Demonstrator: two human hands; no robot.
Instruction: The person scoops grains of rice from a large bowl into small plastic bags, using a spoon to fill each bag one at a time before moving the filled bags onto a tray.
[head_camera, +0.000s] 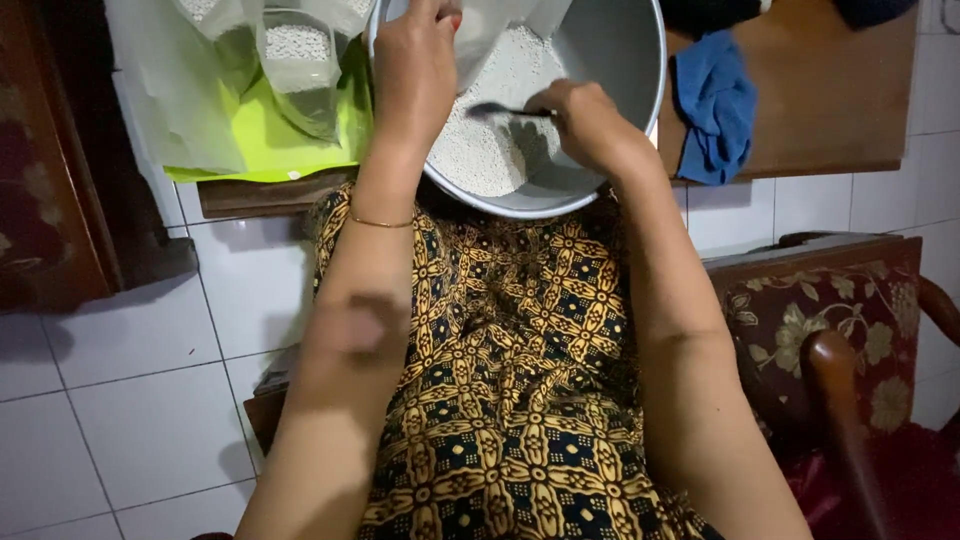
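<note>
A large round metal basin (630, 60) rests at the edge of my lap, tilted toward me, holding a heap of small white granules (490, 140). My right hand (585, 120) grips a dark spoon (500, 109) whose bowl lies over the granules. My left hand (415, 60) is closed on the mouth of a clear plastic bag (485, 30) held over the basin. A thin gold bangle sits on my left wrist. My lap is covered by a black and yellow patterned cloth (510, 380).
Clear plastic bags of white granules (295, 60) lie on a lime-green sheet (265, 140) at the upper left. A blue cloth (715, 105) lies on a wooden board (830, 100). A floral wooden chair (840, 330) stands to my right. White floor tiles (130, 400) spread left.
</note>
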